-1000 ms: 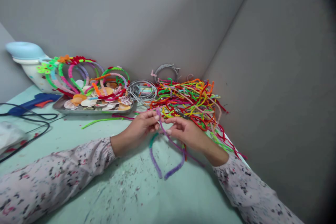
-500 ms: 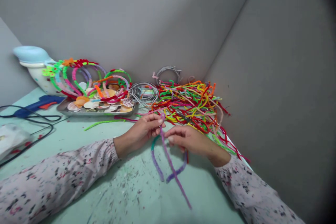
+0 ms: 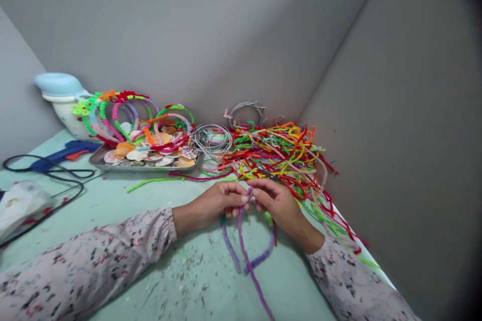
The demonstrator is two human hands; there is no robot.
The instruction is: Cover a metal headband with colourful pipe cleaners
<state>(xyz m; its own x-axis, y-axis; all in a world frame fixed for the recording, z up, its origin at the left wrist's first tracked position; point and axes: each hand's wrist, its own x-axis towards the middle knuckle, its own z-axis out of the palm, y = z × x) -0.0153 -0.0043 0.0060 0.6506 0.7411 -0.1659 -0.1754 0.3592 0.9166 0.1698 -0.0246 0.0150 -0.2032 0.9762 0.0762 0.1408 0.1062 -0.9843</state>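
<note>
Between my two hands is a purple pipe cleaner [image 3: 246, 253], bent into a small loop at its upper end, with its long tail hanging toward the table's front. My left hand [image 3: 228, 199] pinches it just below the loop. The fingertips of my right hand [image 3: 273, 203] close on the loop itself from the other side. Beneath them on the table lies a headband [image 3: 263, 257] wrapped in purple, teal and green; its upper part is hidden by my hands.
Behind my hands spreads a tangled heap of coloured pipe cleaners [image 3: 278, 148], beside coiled grey wire [image 3: 213, 139]. A metal tray [image 3: 146, 168] holds shells [image 3: 135, 154] and decorated headbands [image 3: 122, 110]. At left are a blue glue gun [image 3: 60, 154], its black cable [image 3: 71, 198] and a white-and-blue container [image 3: 64, 105].
My right hand has moved up from beside the strand to grip the loop with my left. The view has shifted slightly, so things sit lower and farther right.
</note>
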